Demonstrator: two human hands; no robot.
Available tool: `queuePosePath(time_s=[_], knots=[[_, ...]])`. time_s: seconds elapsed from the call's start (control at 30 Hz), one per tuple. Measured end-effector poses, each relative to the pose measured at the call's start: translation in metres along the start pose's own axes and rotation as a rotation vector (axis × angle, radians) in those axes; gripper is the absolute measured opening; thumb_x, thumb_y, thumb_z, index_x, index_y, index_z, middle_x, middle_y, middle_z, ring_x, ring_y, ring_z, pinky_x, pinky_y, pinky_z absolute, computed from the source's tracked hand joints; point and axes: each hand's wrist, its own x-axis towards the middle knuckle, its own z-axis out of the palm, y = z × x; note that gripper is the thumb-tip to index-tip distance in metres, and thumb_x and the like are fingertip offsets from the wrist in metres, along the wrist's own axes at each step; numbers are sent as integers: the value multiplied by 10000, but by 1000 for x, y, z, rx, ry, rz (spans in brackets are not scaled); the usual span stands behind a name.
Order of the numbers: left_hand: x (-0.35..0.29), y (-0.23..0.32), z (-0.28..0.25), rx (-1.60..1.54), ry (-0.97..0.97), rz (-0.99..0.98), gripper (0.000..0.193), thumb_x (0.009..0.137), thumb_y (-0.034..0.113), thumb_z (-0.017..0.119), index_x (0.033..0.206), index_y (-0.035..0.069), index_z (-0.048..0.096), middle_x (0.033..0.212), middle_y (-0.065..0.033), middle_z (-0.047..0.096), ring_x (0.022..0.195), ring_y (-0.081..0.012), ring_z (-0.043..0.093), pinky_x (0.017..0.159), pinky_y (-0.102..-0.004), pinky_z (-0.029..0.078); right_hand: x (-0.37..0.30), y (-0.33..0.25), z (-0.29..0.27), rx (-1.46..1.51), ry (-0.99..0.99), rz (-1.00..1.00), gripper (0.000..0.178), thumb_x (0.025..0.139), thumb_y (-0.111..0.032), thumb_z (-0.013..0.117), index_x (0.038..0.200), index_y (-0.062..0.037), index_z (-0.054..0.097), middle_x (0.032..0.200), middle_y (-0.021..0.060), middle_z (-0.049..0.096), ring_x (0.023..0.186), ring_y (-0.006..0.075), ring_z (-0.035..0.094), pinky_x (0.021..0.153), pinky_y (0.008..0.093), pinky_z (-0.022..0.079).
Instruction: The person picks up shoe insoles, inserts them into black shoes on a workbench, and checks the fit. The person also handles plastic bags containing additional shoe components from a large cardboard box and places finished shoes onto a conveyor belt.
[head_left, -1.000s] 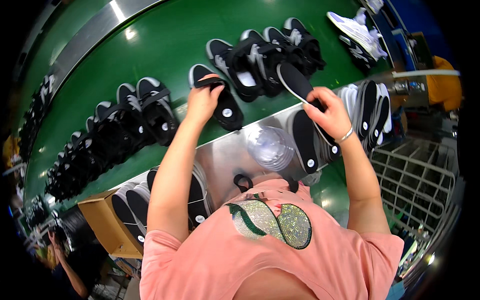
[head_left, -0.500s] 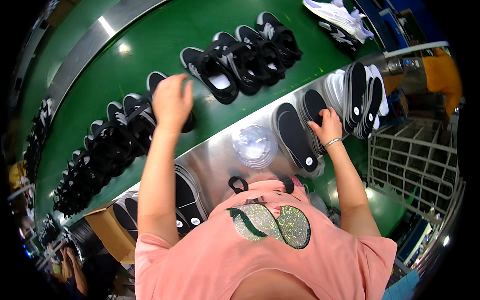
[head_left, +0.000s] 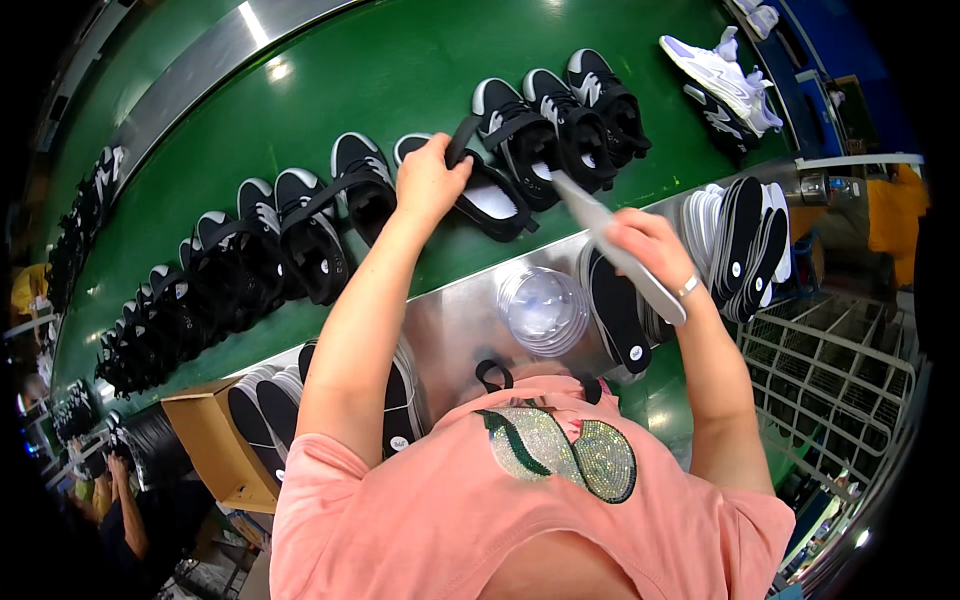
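My left hand (head_left: pixel 428 182) is closed on the raised dark strap of a black shoe (head_left: pixel 498 203) with a pale inside, which lies on the green belt. In my right hand (head_left: pixel 648 243) is a grey insole (head_left: pixel 590 212), held tilted above the metal ledge and slightly blurred. Its far end points toward the shoes. Beneath it a stack of black insoles (head_left: pixel 612 305) lies on the ledge, partly hidden by my right hand and the held insole. Beside that stack sits a pile of round clear plastic pieces (head_left: pixel 543 312).
A row of black shoes (head_left: pixel 315 245) runs left along the green belt (head_left: pixel 400 75); several more stand right of my left hand. White shoes (head_left: pixel 715 75) lie far right. More insoles (head_left: pixel 737 235) stand near a wire rack (head_left: pixel 830 370). A cardboard box (head_left: pixel 215 440) is at left.
My right hand has lifted an insole off the stack and brought it toward the shoes. My left hand has moved right to another shoe and pulled up its strap. The view has shifted.
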Motion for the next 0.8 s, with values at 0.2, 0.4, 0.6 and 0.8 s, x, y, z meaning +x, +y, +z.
queuePosePath(time_s=[0.2, 0.4, 0.6, 0.8], knots=[[-11, -23, -5, -312, -46, -106, 264, 757, 214, 588, 861, -27, 562, 729, -129, 607, 660, -188, 580, 611, -305, 438, 87, -50, 101, -921, -215, -202, 246, 685, -218, 552, 801, -19, 638, 827, 158, 594, 761, 264, 588, 683, 346, 464], [-7, -31, 16, -212, 146, -118, 230, 799, 198, 542, 902, -7, 562, 790, -182, 600, 763, -321, 586, 661, -355, 446, 84, -46, 122, -1260, -134, -371, 273, 663, -200, 590, 884, -39, 607, 974, 156, 552, 875, 292, 553, 720, 370, 466], [-12, -28, 18, -190, 210, -89, 219, 791, 217, 548, 856, 8, 554, 730, -198, 586, 729, -374, 561, 638, -426, 436, 52, -64, 89, -1338, -286, -288, 262, 665, -216, 584, 860, -41, 596, 878, 134, 594, 834, 255, 590, 693, 366, 475], [-17, -17, 13, -201, 180, -134, 219, 797, 209, 551, 868, 3, 558, 730, -176, 594, 706, -328, 578, 614, -371, 439, 91, -35, 134, -1374, -231, -526, 152, 686, -67, 541, 798, -36, 639, 848, 135, 600, 806, 276, 594, 660, 352, 497]])
